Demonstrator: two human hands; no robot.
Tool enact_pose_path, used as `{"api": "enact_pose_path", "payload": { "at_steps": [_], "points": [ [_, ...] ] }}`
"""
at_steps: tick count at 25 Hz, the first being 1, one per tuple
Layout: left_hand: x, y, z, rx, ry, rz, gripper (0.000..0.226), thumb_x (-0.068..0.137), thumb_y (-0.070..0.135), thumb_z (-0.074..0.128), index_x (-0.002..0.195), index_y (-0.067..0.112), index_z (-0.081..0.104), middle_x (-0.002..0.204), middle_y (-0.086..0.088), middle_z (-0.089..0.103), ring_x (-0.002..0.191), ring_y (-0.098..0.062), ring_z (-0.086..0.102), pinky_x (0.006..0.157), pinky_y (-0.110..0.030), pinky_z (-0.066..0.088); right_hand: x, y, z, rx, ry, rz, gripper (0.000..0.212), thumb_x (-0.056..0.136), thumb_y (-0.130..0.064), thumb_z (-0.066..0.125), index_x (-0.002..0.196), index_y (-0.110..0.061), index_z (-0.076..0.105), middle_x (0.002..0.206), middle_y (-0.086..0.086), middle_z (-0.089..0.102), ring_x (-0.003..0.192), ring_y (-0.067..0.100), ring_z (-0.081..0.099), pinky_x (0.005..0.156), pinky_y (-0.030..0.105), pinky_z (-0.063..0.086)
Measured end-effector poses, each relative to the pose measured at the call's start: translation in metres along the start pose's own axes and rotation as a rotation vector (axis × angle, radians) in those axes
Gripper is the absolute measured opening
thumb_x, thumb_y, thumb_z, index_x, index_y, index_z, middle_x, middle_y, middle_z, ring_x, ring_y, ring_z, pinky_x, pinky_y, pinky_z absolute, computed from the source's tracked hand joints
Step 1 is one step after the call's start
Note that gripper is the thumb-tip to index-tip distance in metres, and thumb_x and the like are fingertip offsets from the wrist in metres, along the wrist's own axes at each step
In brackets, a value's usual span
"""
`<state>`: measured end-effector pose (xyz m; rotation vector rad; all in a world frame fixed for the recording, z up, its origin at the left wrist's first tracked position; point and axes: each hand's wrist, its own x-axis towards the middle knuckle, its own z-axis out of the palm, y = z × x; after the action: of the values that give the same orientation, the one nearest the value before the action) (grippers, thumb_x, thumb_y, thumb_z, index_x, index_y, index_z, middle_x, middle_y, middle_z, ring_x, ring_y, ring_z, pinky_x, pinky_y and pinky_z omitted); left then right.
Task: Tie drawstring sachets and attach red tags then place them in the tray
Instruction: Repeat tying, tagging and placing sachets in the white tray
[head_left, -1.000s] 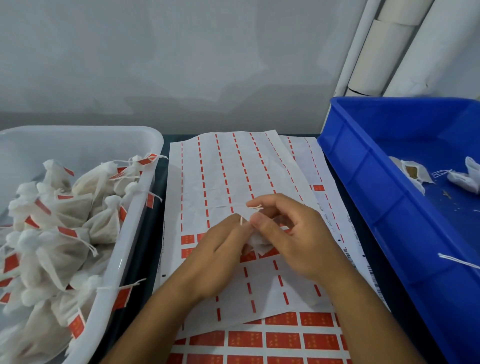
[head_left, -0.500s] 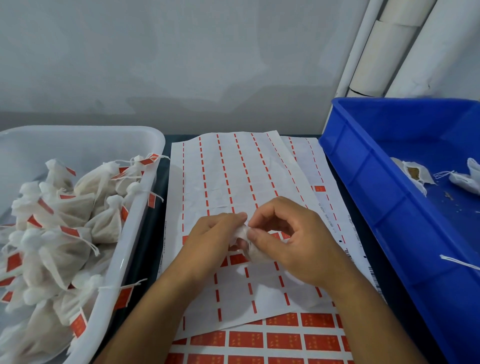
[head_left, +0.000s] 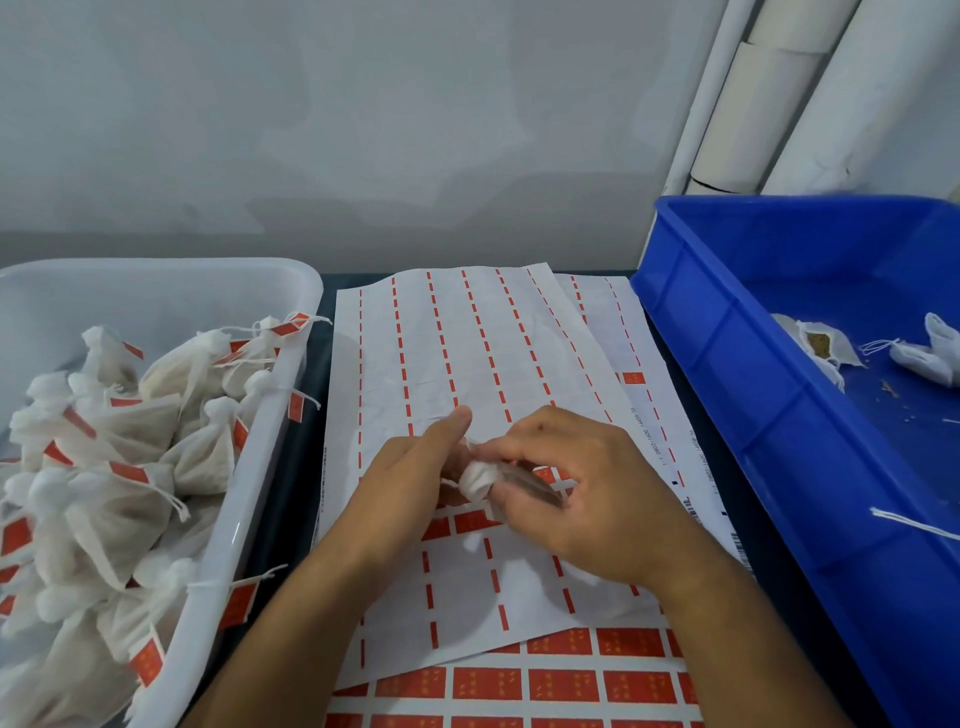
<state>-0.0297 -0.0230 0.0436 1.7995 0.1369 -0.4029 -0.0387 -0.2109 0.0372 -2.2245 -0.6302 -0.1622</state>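
My left hand and my right hand both pinch one little white sachet just above the sticker sheet, which lies between two bins with dark table showing at its sides. The white tray on my left is heaped with tied bags with red tags, some hanging over its rim. The blue bin on my right holds a few loose bags.

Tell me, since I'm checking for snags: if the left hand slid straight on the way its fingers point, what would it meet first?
The left hand points up and away over the label sheet. Past the sachet it holds, only flat sheet lies ahead, then likely the wall; depth is unclear.
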Motion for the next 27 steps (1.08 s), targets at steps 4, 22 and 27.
{"api": "enact_pose_path", "payload": {
  "at_steps": [4, 22, 27],
  "points": [
    [-0.003, -0.003, -0.003, -0.003, -0.076, 0.036, 0.066, 0.080, 0.077, 0.034, 0.101, 0.032, 0.078, 0.105, 0.006, 0.076, 0.104, -0.019, 0.071, 0.104, -0.051, 0.047, 0.000, 0.003, -0.002, -0.071, 0.036, 0.000, 0.035, 0.091, -0.040, 0.066, 0.125, -0.040, 0.068, 0.107, -0.029, 0.057, 0.104, 0.000, 0.059, 0.080, 0.011, 0.052],
    [-0.006, 0.002, 0.013, 0.057, 0.124, 0.430, 0.028, 0.081, 0.060, 0.053, 0.087, 0.037, 0.068, 0.091, 0.019, 0.063, 0.089, -0.005, 0.063, 0.073, -0.021, 0.052, 0.008, -0.014, 0.003, 0.303, 0.314, 0.290, 0.015, 0.099, -0.035, 0.065, 0.085, -0.040, 0.069, 0.084, -0.023, 0.069, 0.091, 0.002, 0.067, 0.067, 0.009, 0.052],
    [-0.004, 0.002, 0.017, 0.105, 0.220, 0.488, 0.029, 0.082, 0.062, 0.049, 0.088, 0.037, 0.064, 0.097, 0.016, 0.060, 0.096, 0.001, 0.059, 0.072, -0.006, 0.047, 0.010, -0.015, 0.003, 0.648, 0.164, 0.494, 0.023, 0.088, -0.052, 0.055, 0.094, -0.039, 0.074, 0.092, -0.010, 0.072, 0.097, 0.011, 0.069, 0.084, 0.028, 0.061]
  ]
}}
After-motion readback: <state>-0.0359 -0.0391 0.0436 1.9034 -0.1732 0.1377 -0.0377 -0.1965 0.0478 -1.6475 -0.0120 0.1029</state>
